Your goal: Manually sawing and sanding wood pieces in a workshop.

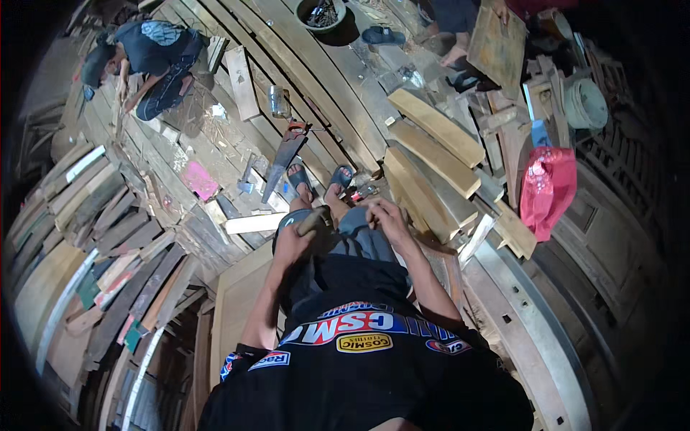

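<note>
The left hand (291,244) gripped a stick (308,223); the right hand (389,221) curled, forearm (428,281) angled toward eleven o'clock, whether holding anything I couldn't tell.

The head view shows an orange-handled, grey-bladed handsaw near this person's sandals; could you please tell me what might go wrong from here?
The handsaw lies beside the dark, open-toed left sandal, so a careless step might land on it. The tan, rod-like piece in the left hand could slip and fall.
</note>
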Action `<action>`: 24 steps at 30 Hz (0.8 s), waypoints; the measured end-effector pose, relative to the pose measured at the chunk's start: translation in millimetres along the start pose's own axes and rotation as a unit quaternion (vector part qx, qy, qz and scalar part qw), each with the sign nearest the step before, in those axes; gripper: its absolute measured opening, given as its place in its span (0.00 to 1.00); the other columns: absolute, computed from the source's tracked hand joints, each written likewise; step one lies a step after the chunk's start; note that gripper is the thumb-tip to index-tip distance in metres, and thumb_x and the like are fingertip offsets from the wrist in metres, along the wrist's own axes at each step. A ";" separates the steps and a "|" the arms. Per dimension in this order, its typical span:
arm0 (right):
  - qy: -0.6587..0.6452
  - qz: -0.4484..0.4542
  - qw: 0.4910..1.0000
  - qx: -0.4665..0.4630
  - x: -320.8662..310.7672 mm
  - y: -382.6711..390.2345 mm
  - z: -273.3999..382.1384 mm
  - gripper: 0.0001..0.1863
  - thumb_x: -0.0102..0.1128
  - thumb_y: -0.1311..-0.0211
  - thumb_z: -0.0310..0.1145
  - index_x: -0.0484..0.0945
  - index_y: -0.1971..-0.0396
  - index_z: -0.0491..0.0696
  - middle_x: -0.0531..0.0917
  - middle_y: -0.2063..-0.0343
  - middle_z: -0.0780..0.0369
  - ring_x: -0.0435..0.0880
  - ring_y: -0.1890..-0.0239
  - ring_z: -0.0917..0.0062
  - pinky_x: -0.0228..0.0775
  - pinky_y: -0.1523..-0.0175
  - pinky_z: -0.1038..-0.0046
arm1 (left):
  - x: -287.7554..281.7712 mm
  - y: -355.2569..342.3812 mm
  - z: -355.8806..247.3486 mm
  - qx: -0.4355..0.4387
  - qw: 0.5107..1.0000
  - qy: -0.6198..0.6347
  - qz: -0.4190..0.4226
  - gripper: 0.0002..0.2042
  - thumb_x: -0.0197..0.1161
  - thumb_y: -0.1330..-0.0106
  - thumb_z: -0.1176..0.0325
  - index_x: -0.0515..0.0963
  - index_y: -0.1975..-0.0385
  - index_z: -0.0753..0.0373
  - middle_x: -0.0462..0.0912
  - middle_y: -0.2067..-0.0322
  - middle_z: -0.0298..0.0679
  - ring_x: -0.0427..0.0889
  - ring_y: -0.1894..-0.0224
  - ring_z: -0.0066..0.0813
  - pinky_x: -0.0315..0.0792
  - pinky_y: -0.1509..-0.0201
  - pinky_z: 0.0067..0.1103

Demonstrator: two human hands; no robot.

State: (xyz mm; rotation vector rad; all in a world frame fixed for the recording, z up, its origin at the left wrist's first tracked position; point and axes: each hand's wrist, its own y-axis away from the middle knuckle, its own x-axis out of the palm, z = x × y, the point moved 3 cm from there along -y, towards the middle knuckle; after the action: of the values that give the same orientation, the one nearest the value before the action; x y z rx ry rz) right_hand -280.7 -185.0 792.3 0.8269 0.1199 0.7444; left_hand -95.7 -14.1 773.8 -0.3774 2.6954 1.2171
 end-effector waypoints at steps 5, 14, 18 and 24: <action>0.088 -0.162 0.972 0.146 -86.7 -48.6 -114.4 0.10 0.49 0.34 0.34 0.77 0.64 0.45 0.79 0.73 0.66 0.77 0.75 0.83 0.67 0.71 0.81 | -14.0 -14.1 110.9 -0.095 0.961 0.170 -0.196 0.19 0.57 0.36 0.57 0.75 0.72 0.72 0.74 0.83 0.41 0.69 0.79 0.26 0.66 0.74 0.26; 0.060 -0.033 0.996 -0.060 -189.7 -396.1 -302.1 0.15 0.48 0.37 0.34 0.77 0.61 0.39 0.81 0.72 0.54 0.78 0.69 0.64 0.69 0.63 0.66 | 105.2 41.3 328.6 -0.394 0.854 0.245 -0.235 0.15 0.51 0.31 0.54 0.70 0.66 0.62 0.64 0.87 0.31 0.63 0.84 0.18 0.60 0.80 0.21; 0.436 -0.037 0.895 -0.088 -106.9 -643.6 -319.3 0.19 0.50 0.40 0.35 0.74 0.51 0.44 0.77 0.54 0.46 0.76 0.49 0.54 0.66 0.45 0.64 | 298.6 -25.1 504.1 -0.492 0.831 -0.156 -0.207 0.26 0.42 0.28 0.51 0.65 0.39 0.64 0.77 0.70 0.43 0.76 0.66 0.29 0.71 0.60 0.26; 0.447 -0.044 0.888 0.099 -89.5 -753.7 -401.5 0.24 0.38 0.34 0.43 0.72 0.48 0.42 0.78 0.51 0.56 0.74 0.48 0.63 0.66 0.44 0.64 | 180.9 -468.7 491.6 -0.018 0.907 -0.191 -0.376 0.09 0.50 0.47 0.69 0.71 0.66 0.59 0.72 0.64 0.44 0.71 0.56 0.40 0.65 0.50 0.33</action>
State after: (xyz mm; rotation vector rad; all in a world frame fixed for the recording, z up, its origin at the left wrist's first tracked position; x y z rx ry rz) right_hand -79.8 -325.7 -30.6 0.6044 1.0727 0.9912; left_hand -111.1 28.5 72.3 -0.9563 1.8940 0.9606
